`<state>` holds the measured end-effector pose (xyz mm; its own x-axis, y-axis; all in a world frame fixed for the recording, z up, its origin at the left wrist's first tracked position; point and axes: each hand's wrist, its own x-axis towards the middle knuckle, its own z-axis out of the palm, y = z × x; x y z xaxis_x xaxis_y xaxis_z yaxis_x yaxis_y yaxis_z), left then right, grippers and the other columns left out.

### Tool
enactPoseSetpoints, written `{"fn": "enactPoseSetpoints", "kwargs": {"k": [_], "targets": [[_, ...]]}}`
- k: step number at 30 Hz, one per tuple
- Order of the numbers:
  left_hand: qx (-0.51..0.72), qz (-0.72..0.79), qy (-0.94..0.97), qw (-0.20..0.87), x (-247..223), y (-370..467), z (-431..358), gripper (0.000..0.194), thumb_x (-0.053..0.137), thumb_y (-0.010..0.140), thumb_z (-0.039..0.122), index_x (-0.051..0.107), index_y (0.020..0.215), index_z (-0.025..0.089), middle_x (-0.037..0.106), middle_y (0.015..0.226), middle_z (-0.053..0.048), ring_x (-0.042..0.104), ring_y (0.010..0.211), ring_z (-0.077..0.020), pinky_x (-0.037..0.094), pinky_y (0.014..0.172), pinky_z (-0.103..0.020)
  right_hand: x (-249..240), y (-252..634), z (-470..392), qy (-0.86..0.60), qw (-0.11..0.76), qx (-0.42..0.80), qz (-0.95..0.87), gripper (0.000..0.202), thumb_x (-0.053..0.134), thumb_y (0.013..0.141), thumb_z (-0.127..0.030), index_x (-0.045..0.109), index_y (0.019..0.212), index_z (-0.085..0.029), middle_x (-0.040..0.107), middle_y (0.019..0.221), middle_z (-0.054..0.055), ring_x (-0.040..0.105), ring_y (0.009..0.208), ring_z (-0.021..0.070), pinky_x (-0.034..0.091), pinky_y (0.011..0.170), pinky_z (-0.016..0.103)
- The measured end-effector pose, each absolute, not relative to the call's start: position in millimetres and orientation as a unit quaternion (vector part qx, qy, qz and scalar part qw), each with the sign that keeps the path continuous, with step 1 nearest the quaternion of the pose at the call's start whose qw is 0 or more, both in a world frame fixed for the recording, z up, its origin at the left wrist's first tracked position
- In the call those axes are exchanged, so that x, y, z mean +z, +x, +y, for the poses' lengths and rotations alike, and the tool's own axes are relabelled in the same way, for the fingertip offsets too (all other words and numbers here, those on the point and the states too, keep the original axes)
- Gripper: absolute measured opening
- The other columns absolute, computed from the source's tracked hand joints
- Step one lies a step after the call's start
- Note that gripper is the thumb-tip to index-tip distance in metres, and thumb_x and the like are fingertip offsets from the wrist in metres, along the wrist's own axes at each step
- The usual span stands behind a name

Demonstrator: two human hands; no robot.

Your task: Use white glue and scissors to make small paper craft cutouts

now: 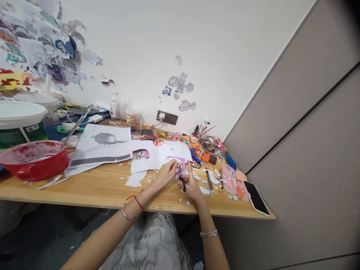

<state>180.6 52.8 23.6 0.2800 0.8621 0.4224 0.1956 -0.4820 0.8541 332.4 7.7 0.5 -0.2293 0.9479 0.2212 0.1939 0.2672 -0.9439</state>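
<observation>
In the head view my right hand (192,186) is wrapped round the black handles of a pair of scissors (183,183). The metal blades point up and away, close to the fingertips of my left hand (168,171). That hand is closed in a pinch on a small piece of paper, mostly covered by the fingers. Just behind both hands lie a purple sheet (182,161) and large white paper (161,155) with a cut-out in its left part. White scraps (137,179) are scattered around on the wooden table (112,193).
To the left stand a red basin (33,161), a white-lidded tub (22,120) and a printed sheet (104,139). On the right are a black marker (209,179), pink and orange cut-outs (228,178), a phone (257,198) and a pen cup (194,138). A wall rises behind.
</observation>
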Motion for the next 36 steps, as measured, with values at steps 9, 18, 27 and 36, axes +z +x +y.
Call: {"fn": "enactPoseSetpoints", "kwargs": {"k": [9, 18, 27, 36], "targets": [[0.478, 0.363, 0.719, 0.350, 22.7, 179.5, 53.2, 0.030, 0.034, 0.090, 0.038, 0.047, 0.072, 0.017, 0.046, 0.064, 0.003, 0.041, 0.061, -0.0114, 0.032, 0.062, -0.025, 1.6, 332.7, 7.6, -0.429, 0.478, 0.428, -0.636, 0.107, 0.067, 0.073, -0.026, -0.014, 0.142, -0.028, 0.041, 0.059, -0.011, 0.043, 0.048, 0.0068, 0.039, 0.047, 0.020], [0.481, 0.366, 0.715, 0.352, 23.1, 178.1, 53.9, 0.035, 0.036, 0.090, 0.043, 0.050, 0.075, 0.015, 0.046, 0.065, 0.002, 0.043, 0.060, -0.0109, 0.036, 0.062, -0.026, 5.5, 331.8, 6.3, -0.429, 0.486, 0.450, -0.614, 0.115, 0.072, 0.068, -0.025, -0.017, 0.141, -0.029, 0.039, 0.057, -0.013, 0.038, 0.045, 0.0051, 0.039, 0.045, 0.018], [0.502, 0.374, 0.702, 0.339, 25.2, 176.0, 52.7, 0.037, 0.036, 0.090, 0.045, 0.051, 0.076, 0.015, 0.046, 0.065, 0.002, 0.044, 0.060, -0.0106, 0.038, 0.063, -0.027, 5.2, 332.3, 6.7, -0.426, 0.484, 0.446, -0.621, 0.112, 0.072, 0.070, -0.027, -0.015, 0.142, -0.028, 0.040, 0.057, -0.012, 0.039, 0.045, 0.0055, 0.037, 0.044, 0.017], [0.508, 0.372, 0.698, 0.341, 27.1, 174.0, 53.4, 0.038, 0.037, 0.090, 0.046, 0.051, 0.075, 0.014, 0.047, 0.064, 0.002, 0.044, 0.059, -0.0103, 0.038, 0.061, -0.026, 3.3, 333.4, 8.9, -0.421, 0.484, 0.464, -0.611, 0.117, 0.074, 0.066, -0.028, -0.016, 0.141, -0.028, 0.040, 0.058, -0.012, 0.038, 0.045, 0.0057, 0.036, 0.045, 0.019]]}}
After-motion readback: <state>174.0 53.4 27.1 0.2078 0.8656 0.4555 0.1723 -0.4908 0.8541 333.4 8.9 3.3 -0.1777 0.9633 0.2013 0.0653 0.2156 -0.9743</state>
